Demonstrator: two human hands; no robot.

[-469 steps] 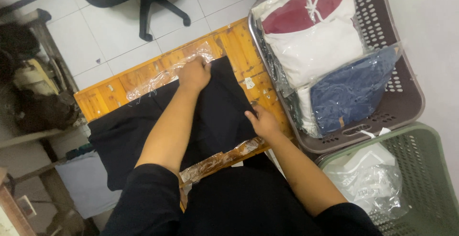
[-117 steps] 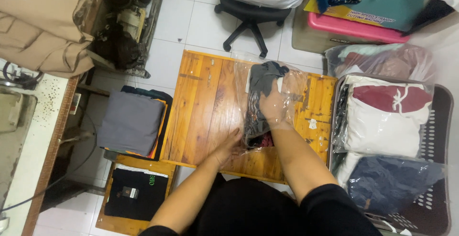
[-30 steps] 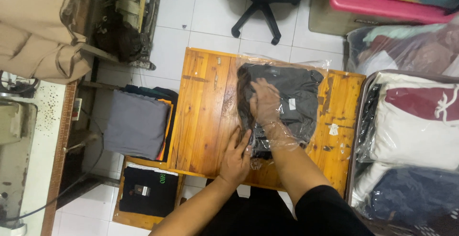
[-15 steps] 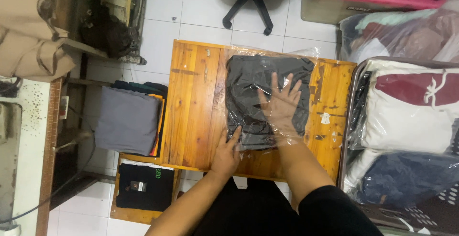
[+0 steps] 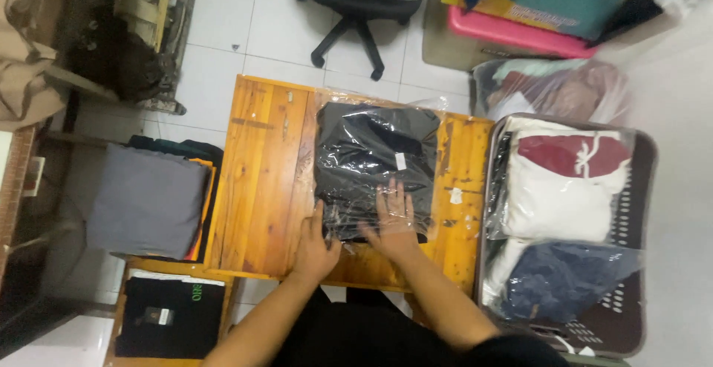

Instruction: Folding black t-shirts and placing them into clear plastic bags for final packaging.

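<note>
Down at the near edge of the wooden counter (image 5: 260, 181), both hands lie flat and spread, gripping nothing: the right hand (image 5: 394, 215) presses with open fingers on the near end of a dark folded garment in a clear plastic bag (image 5: 375, 159), while the left hand (image 5: 316, 237) rests with fingers fairly straight at the bag's near left corner, touching the plastic where it meets the wood. The bagged garment stretches away from the hands across the middle of the counter. The counter stands on a white tiled floor (image 5: 223, 25). Beyond the hands, past the far edge of the counter, is a black swivel chair (image 5: 356, 14). To the right of the right hand sits a brown laundry basket (image 5: 639, 263) holding bagged folded clothes in white, maroon and dark blue, just beside the counter. Left of the left hand, off the counter, a stack of folded cloth with a grey piece on top (image 5: 145, 200) lies near, and nearer the person a black folded garment (image 5: 167, 315) rests on a lower wooden surface.
</note>
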